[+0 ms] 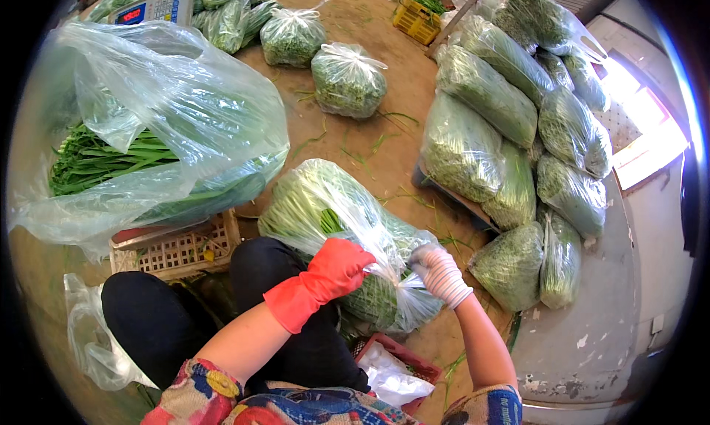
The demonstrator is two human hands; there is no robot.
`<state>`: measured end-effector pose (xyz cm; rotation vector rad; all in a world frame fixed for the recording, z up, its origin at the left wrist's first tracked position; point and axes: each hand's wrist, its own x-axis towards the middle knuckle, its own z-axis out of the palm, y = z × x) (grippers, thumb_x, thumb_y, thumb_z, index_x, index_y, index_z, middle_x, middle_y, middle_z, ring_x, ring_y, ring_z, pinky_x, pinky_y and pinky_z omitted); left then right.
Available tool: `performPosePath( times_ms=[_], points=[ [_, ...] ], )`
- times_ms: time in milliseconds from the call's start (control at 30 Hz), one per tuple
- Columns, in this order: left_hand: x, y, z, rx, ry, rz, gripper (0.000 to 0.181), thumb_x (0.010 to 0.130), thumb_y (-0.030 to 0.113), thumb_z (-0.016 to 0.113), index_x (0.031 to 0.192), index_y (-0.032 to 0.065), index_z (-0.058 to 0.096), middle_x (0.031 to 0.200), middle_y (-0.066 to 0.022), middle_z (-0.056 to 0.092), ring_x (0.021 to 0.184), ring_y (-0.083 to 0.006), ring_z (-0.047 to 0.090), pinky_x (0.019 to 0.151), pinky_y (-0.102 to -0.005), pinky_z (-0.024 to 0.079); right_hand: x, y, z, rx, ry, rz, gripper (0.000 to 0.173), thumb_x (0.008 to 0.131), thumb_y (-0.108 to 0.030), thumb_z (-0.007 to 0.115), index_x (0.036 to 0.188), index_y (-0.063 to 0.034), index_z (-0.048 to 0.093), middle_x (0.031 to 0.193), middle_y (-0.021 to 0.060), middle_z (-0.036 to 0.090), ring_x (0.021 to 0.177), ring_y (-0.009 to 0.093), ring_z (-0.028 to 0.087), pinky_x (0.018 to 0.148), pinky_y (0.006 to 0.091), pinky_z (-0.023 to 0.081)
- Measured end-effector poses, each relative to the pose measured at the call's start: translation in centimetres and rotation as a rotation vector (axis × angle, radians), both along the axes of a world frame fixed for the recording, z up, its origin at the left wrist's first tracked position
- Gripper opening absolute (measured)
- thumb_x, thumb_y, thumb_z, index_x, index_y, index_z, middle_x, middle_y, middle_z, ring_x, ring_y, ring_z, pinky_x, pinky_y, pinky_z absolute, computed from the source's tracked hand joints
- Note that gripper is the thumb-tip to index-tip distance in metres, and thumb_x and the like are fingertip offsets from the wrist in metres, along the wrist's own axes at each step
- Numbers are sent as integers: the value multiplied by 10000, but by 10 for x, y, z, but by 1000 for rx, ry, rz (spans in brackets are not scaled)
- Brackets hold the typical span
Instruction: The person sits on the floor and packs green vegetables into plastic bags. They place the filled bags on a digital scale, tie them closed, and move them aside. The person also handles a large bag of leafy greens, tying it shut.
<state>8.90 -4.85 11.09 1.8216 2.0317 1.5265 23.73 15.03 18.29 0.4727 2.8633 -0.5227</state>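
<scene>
A clear plastic bag full of long green leafy vegetables point(327, 197) lies in front of my knees, its plastic gathered at a knot-like bunch. My left hand point(339, 267), in a red rubber glove, is closed on the gathered plastic from the left. My right hand point(438, 270), in a striped knit glove, pinches the plastic on the other side; its fingertips are blurred. At the left, a large open plastic bag point(222, 109) holds more long green leaves point(111, 159), lying above a cream plastic crate point(172, 253).
Filled bags point(466, 148) are stacked at the right beside a wall. Two tied bags point(348, 81) point(293, 37) stand on the floor ahead. A digital scale display point(155, 8) and a yellow crate point(416, 20) are farther off. A red crate point(427, 369) with white plastic sits below my hands.
</scene>
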Motion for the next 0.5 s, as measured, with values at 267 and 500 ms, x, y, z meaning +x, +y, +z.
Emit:
performPosePath(
  times_ms=[267,500],
  points=[
    [0,-4,4,16,-66,-23,154,644,89,671,796,109,657,664,-106,595,640,-322,580,549,-409,438,-47,-14,-61,-1046,-82,-397,169,826,-83,570,954,8,630,814,45,647,681,150,590,611,269,476],
    [5,-7,2,-119,-195,-44,139,676,136,690,805,91,668,727,-132,631,675,-323,605,579,-402,466,-19,2,-34,-1270,565,-704,196,776,-12,623,971,4,640,849,41,650,740,127,577,673,260,470]
  ],
)
